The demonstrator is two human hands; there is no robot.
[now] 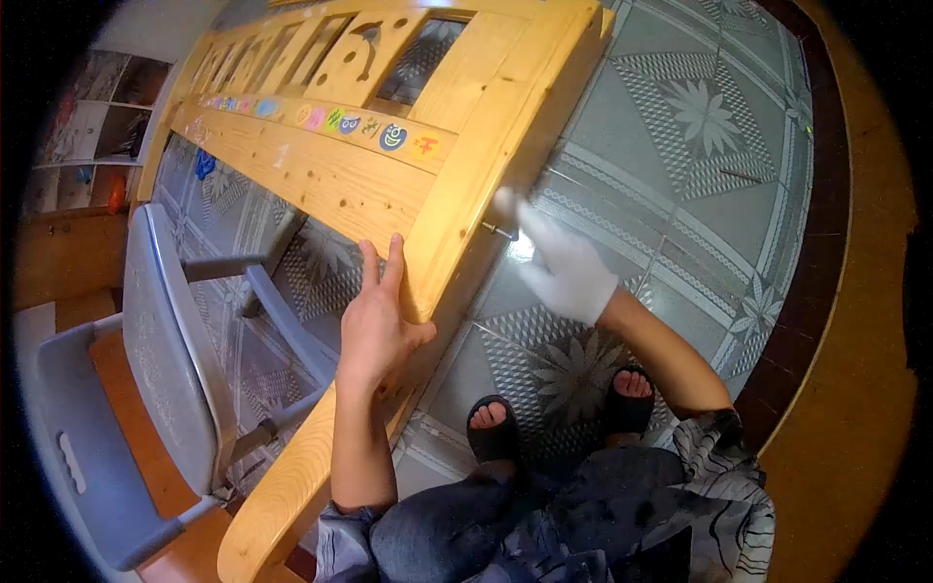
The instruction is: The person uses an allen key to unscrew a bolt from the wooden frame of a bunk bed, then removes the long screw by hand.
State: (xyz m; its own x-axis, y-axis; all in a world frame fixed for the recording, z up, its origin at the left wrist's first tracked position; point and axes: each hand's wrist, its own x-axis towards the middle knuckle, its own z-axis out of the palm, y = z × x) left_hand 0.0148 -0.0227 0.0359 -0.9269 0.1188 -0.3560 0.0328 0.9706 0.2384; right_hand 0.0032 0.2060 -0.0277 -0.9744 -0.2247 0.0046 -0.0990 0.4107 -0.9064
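The fingers (381,260) of the bare left hand (374,325) lie nearly straight and close together, flat against the wooden bed frame (330,175), thumb hooked over its post edge; they grip nothing else. A grey chair (160,369) stands left of them. To the right, the gloved right hand (564,262) is blurred; its fingers look loosely spread, touching a small metal bolt (499,230) projecting from the post. Whether they pinch it is unclear.

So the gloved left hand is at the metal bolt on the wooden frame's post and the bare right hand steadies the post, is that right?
Sides are swapped. In the head view the gloved right hand is at the metal bolt, and the bare left hand steadies the post.
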